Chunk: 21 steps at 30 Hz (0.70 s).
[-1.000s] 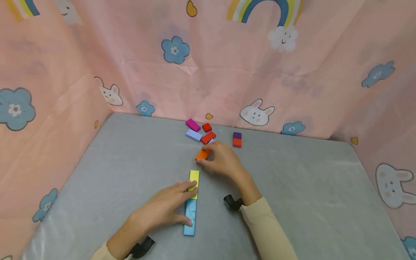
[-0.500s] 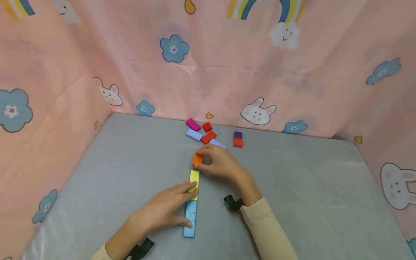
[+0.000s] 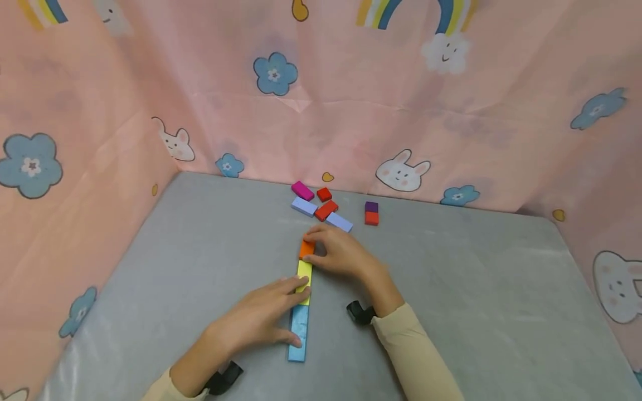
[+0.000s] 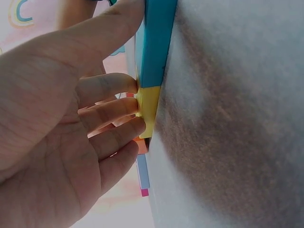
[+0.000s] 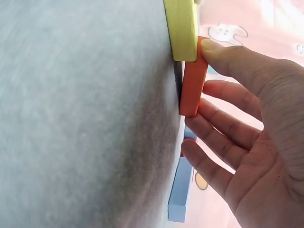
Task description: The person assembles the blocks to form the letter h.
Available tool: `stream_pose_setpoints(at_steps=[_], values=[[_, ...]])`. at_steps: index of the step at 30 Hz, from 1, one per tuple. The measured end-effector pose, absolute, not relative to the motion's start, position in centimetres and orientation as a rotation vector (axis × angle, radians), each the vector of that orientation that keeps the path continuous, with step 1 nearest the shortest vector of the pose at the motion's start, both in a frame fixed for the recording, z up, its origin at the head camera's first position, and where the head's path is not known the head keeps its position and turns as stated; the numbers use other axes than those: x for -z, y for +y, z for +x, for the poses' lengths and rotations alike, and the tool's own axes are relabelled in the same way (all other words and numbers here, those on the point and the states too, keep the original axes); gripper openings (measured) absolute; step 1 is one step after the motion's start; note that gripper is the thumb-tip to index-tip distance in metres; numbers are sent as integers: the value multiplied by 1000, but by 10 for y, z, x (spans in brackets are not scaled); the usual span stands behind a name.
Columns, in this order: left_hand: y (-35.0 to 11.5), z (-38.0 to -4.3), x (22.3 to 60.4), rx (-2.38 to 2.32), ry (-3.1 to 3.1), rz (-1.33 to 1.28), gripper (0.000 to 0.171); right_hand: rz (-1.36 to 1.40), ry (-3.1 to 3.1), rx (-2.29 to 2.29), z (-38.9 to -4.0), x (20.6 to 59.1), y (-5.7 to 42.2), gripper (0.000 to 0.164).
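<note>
A blue block [image 3: 300,317] and a yellow block [image 3: 304,269] lie end to end in a line on the grey tabletop. My left hand [image 3: 248,320] rests over this line, its thumb on the blue block and its fingertips on the yellow one. At the far end of the line, my right hand [image 3: 341,250] pinches an orange block [image 3: 307,249] between thumb and fingers. In the right wrist view, the orange block [image 5: 194,90] is close to the tabletop, its near end right at the end of the yellow block [image 5: 184,33].
Beyond the hands lie a magenta block [image 3: 303,190], two red blocks [image 3: 326,210] and two pale lilac blocks [image 3: 339,221]. Further right, a purple block [image 3: 371,206] adjoins another red block [image 3: 371,219]. Pink patterned cloth [image 3: 341,122] borders the grey tabletop [image 3: 476,289].
My right hand has brought the orange block left and nearer, turning it into line with the yellow block's far end. A lilac block has come into full view. The left hand keeps its place.
</note>
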<state>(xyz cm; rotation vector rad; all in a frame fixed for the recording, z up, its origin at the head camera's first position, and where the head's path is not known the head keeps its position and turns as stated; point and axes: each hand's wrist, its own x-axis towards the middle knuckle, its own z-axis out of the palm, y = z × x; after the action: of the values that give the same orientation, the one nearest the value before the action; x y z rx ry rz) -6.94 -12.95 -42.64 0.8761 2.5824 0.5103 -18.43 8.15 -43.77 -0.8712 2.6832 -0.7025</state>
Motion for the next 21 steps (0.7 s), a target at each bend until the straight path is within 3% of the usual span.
stream_pose_setpoints(at_steps=[21], values=[[-128, -70, 427, -518, 2569, 856, 92, -918, 2698, 642, -180, 437, 79, 43]])
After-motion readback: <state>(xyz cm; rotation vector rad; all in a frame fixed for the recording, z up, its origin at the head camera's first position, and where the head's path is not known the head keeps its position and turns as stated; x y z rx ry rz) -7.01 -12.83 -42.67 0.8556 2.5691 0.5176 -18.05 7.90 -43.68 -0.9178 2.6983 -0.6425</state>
